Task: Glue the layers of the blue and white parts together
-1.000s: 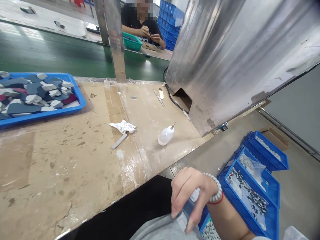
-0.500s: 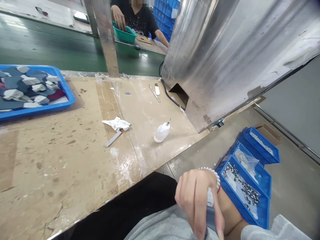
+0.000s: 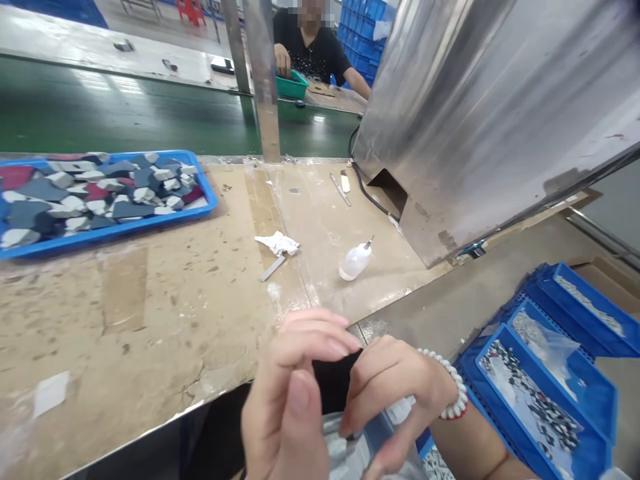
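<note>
My right hand (image 3: 400, 383), with a white beaded bracelet at the wrist, is low in front of my lap. Its fingers and thumb curl around a blue-grey piece with a white block (image 3: 401, 410), mostly hidden by the hand. Close by on the left is my left hand (image 3: 293, 393), fingers stretched and slightly bent, thumb apart, with nothing visible in it. A small clear squeeze bottle with a needle tip (image 3: 356, 261) stands tilted in view on the bench beyond. Left of it lie a crumpled white tissue (image 3: 278, 243) and a flat grey metal strip (image 3: 273, 269).
A blue tray (image 3: 210, 200) of blue-grey, maroon and white pieces sits at left. Behind runs a green conveyor (image 3: 150, 123); a co-worker (image 3: 313, 50) reaches into a green basket (image 3: 293, 85). A metal housing (image 3: 450, 133) rises at right, above blue bins (image 3: 607, 427).
My left hand has come into view beside the right one. My right hand still holds the piece, now turned differently. The view has shifted left, showing more of the tray.
</note>
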### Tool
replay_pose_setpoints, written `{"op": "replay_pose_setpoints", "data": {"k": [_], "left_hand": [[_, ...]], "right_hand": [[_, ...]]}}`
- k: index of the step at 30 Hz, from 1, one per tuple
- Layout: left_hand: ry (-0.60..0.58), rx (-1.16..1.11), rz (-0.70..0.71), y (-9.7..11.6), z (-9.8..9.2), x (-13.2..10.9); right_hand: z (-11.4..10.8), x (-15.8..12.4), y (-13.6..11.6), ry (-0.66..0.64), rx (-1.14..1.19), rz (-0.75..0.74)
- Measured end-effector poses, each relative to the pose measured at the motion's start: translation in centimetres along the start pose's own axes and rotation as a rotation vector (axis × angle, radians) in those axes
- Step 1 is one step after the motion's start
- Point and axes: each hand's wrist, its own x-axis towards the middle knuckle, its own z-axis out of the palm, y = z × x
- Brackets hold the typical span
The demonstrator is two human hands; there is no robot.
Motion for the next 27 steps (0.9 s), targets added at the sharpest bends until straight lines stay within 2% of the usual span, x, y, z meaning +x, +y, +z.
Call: {"op": "replay_pose_setpoints", "data": {"k": [3, 7, 12, 15, 20, 27], "left_hand": [[0.018, -0.026, -0.004, 0.0, 1.2, -0.2], [0.073, -0.068, -0.113, 0.1, 1.3, -0.5], [-0.077, -0.110, -0.285, 0.8, 0.6, -0.7], [-0.137, -0.134, -0.312, 1.2, 0.3, -0.9], [-0.141, -0.080, -0.330, 1.0, 0.0, -1.3], [-0.185, -0.134, -0.417, 0.4, -0.9, -1.2]], "right_hand": [[1.1, 0.2, -0.3, 0.062, -0.096, 0.077], [1.8, 0.1, -0.9, 0.034, -0.143, 0.155], [2.0, 0.5, -1.9, -0.047, -0.124, 0.152], [2.3, 0.3, -2.4, -0.080, -0.109, 0.204], [3.1, -0.4, -3.0, -0.006, -0.111, 0.309], [4.5, -1.6, -2.1, 0.117, -0.092, 0.348]]}}
